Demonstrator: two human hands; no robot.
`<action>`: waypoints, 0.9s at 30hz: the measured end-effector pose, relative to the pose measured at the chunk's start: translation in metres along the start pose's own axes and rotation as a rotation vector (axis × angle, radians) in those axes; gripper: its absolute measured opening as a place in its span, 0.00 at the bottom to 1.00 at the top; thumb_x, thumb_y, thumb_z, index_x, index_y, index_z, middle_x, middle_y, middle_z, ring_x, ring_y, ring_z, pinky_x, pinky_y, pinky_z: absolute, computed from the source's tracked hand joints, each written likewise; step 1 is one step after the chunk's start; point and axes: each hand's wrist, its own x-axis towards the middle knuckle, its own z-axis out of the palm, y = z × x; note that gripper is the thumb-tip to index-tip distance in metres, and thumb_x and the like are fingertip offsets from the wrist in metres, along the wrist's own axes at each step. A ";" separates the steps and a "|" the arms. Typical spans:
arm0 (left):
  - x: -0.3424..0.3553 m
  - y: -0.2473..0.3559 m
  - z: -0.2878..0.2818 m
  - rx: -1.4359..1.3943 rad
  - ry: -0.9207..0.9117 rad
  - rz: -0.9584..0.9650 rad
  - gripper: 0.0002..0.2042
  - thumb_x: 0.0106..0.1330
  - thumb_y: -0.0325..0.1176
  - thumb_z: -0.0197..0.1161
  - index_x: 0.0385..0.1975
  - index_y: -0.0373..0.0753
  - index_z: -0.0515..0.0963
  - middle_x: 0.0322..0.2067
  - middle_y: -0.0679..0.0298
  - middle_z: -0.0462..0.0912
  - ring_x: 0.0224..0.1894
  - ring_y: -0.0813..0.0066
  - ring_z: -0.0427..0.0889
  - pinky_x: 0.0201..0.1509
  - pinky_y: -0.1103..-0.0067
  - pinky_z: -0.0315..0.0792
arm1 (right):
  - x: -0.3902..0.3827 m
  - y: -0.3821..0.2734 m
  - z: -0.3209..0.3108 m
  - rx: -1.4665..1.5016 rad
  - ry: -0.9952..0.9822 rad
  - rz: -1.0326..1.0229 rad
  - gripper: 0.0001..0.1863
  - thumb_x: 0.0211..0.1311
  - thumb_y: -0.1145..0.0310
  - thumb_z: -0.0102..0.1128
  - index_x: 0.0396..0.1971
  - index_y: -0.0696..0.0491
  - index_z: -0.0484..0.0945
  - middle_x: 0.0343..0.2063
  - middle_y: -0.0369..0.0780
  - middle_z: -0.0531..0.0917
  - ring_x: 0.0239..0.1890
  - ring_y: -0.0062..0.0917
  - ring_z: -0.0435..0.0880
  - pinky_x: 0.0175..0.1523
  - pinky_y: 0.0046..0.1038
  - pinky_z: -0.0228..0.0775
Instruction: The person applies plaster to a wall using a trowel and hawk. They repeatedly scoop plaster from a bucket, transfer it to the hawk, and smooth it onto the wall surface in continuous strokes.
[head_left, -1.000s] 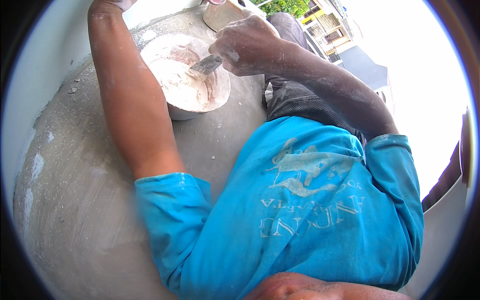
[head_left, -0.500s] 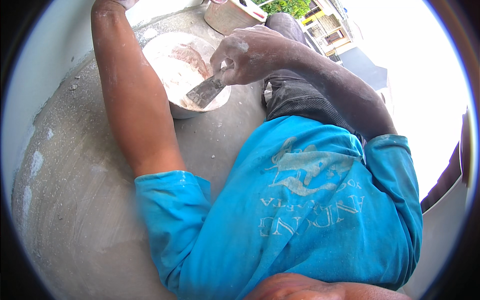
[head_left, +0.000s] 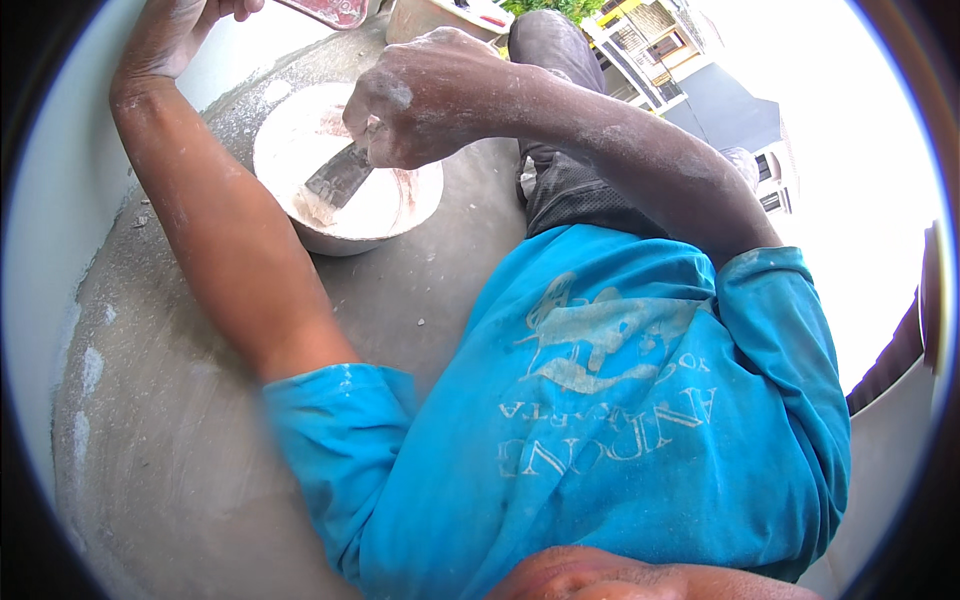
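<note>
My right hand [head_left: 425, 100], dusted with white, is closed round the handle end of a putty knife [head_left: 340, 176]. Its wide dark blade tilts down into a round bucket [head_left: 350, 244] and touches the white paste [head_left: 378, 208] inside. The handle is hidden in my fist. At the upper left, my left hand [head_left: 190, 32] is partly cut off by the picture's edge, its visible fingers curled. Beside those fingers is a reddish flat tool [head_left: 338, 10], which moves along with the hand; the grip itself is out of view.
A pale wall [head_left: 65, 170] runs along the left. The grey concrete floor [head_left: 190, 440] bears crumbs and white smears. Behind the bucket stands a second, beige container [head_left: 415, 18]. My dark-trousered leg [head_left: 555, 48] is right of it, with a green plant [head_left: 560, 12] and houses [head_left: 655, 50] beyond.
My right hand has moved left, and the putty knife's blade has shifted to the bucket's left side. My left hand and the reddish tool have moved left and show more fully.
</note>
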 end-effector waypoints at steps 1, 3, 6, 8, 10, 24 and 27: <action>0.000 -0.002 0.001 -0.004 0.023 -0.005 0.25 0.66 0.41 0.64 0.56 0.29 0.72 0.28 0.66 0.81 0.23 0.81 0.78 0.21 0.85 0.71 | 0.003 -0.003 0.000 0.005 0.005 -0.017 0.12 0.49 0.62 0.58 0.33 0.45 0.87 0.27 0.44 0.86 0.31 0.38 0.87 0.40 0.38 0.79; -0.001 -0.003 0.007 -0.003 0.036 -0.002 0.24 0.66 0.42 0.64 0.55 0.30 0.73 0.28 0.66 0.81 0.24 0.81 0.78 0.21 0.85 0.71 | 0.010 -0.005 0.002 0.018 0.038 -0.069 0.11 0.49 0.63 0.58 0.30 0.47 0.87 0.27 0.44 0.87 0.31 0.38 0.87 0.39 0.38 0.79; 0.006 -0.013 0.000 -0.062 -0.045 -0.015 0.22 0.66 0.42 0.64 0.53 0.32 0.74 0.28 0.66 0.80 0.24 0.81 0.78 0.22 0.85 0.71 | 0.018 -0.004 0.004 0.026 0.082 -0.140 0.10 0.49 0.62 0.59 0.29 0.47 0.86 0.28 0.42 0.87 0.32 0.37 0.87 0.38 0.38 0.79; 0.008 -0.020 -0.007 -0.104 -0.088 -0.017 0.21 0.67 0.42 0.64 0.51 0.33 0.74 0.28 0.66 0.80 0.25 0.81 0.78 0.22 0.85 0.71 | 0.018 -0.009 -0.003 0.008 0.052 -0.140 0.11 0.50 0.62 0.59 0.30 0.46 0.87 0.29 0.41 0.87 0.32 0.37 0.87 0.39 0.37 0.79; 0.008 -0.020 -0.008 -0.126 -0.092 -0.009 0.19 0.67 0.41 0.64 0.50 0.34 0.75 0.28 0.67 0.80 0.25 0.81 0.78 0.22 0.85 0.71 | 0.014 -0.003 -0.002 0.077 0.049 -0.148 0.11 0.52 0.61 0.60 0.33 0.45 0.87 0.29 0.41 0.87 0.33 0.36 0.87 0.40 0.37 0.79; 0.006 -0.024 -0.009 -0.147 -0.032 0.018 0.20 0.64 0.41 0.66 0.48 0.33 0.75 0.28 0.66 0.80 0.25 0.79 0.78 0.23 0.83 0.70 | 0.002 0.047 0.059 0.476 -0.117 0.137 0.19 0.56 0.55 0.58 0.46 0.42 0.86 0.41 0.43 0.87 0.45 0.34 0.85 0.51 0.37 0.77; 0.005 -0.026 -0.005 -0.176 -0.001 0.007 0.19 0.64 0.39 0.67 0.48 0.33 0.76 0.28 0.66 0.80 0.25 0.79 0.78 0.24 0.82 0.71 | 0.008 0.051 0.069 0.481 -0.059 0.077 0.19 0.57 0.56 0.58 0.46 0.44 0.86 0.35 0.41 0.87 0.38 0.29 0.85 0.45 0.32 0.76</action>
